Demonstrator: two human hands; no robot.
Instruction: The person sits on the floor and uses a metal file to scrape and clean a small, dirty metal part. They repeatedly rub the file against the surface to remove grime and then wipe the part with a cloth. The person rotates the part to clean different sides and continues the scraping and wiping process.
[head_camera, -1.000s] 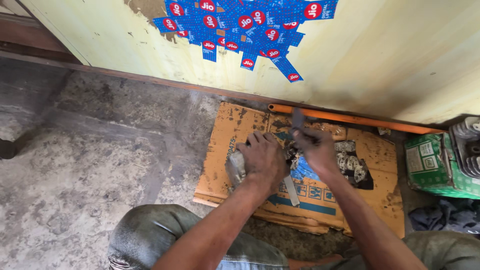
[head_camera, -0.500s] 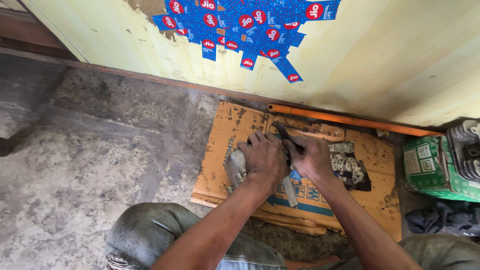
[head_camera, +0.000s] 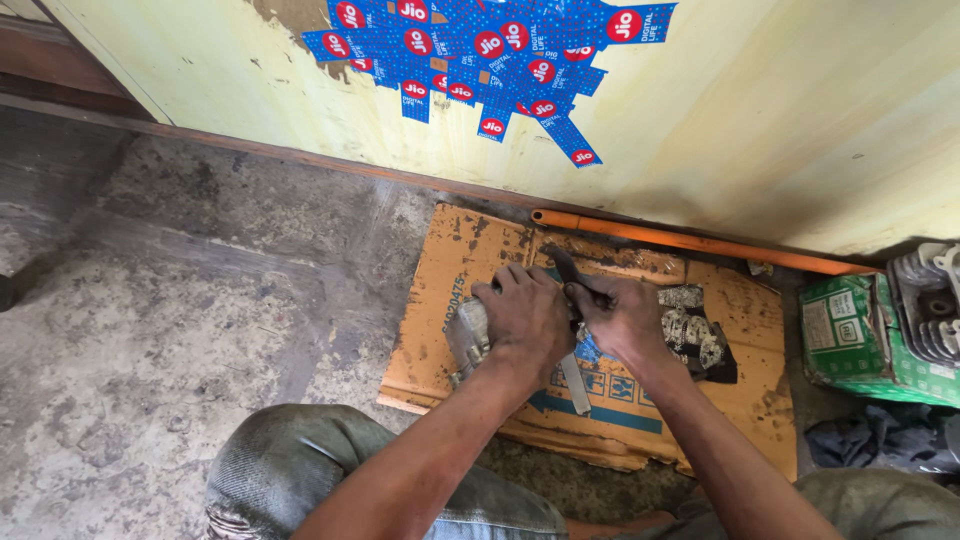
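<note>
My left hand (head_camera: 527, 318) presses down on a grey metal part (head_camera: 466, 335) that lies on a stained sheet of cardboard (head_camera: 455, 250) on the floor. My right hand (head_camera: 628, 318) is closed on a dark, thin tool (head_camera: 562, 266) whose tip points up and away, right beside the left hand. A flat metal strip (head_camera: 575, 385) sticks out toward me from under the two hands. A dirty patterned rag (head_camera: 695, 335) lies on the cardboard just right of my right hand.
An orange rod (head_camera: 700, 243) lies along the foot of the yellow wall (head_camera: 800, 120). A green carton (head_camera: 850, 335) and a finned metal engine part (head_camera: 930, 300) stand at the right. Dark cloth (head_camera: 880, 440) lies below them. My knee (head_camera: 300, 470) is bent over rough concrete floor (head_camera: 150, 330).
My right hand has come down and left, closing in against the left hand with the tool. The left hand has stayed on the metal part.
</note>
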